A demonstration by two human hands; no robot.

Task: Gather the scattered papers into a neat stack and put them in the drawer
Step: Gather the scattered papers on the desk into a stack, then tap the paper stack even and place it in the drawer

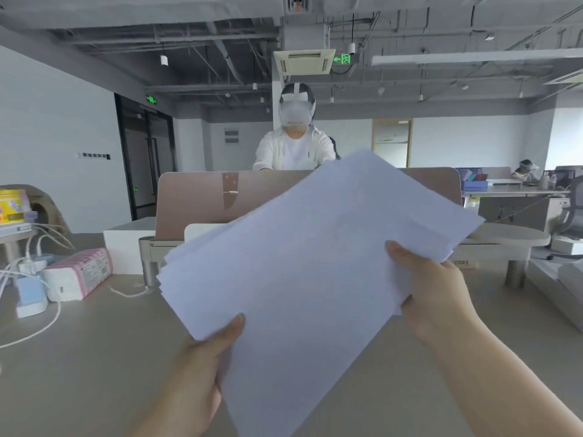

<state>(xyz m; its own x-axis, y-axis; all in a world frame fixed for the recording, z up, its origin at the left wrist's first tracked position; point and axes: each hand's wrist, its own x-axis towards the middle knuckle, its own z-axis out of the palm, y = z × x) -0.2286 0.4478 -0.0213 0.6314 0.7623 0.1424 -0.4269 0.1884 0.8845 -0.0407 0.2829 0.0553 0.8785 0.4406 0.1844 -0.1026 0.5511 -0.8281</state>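
A loose stack of white papers [309, 253] is held up in the air above the beige desk [94, 357], tilted, with its edges fanned out unevenly at the left and right. My left hand [202, 367] grips the stack's lower left edge, thumb on top. My right hand [438, 298] grips the right edge, thumb lying across the top sheet. No drawer is in view.
A pink tissue pack [79, 272], a blue device [30, 298] and white cables [41, 329] sit at the desk's left. A tan divider panel [220, 200] runs along the back, with a person [295, 146] seated behind it. An office chair [568, 216] stands at the right.
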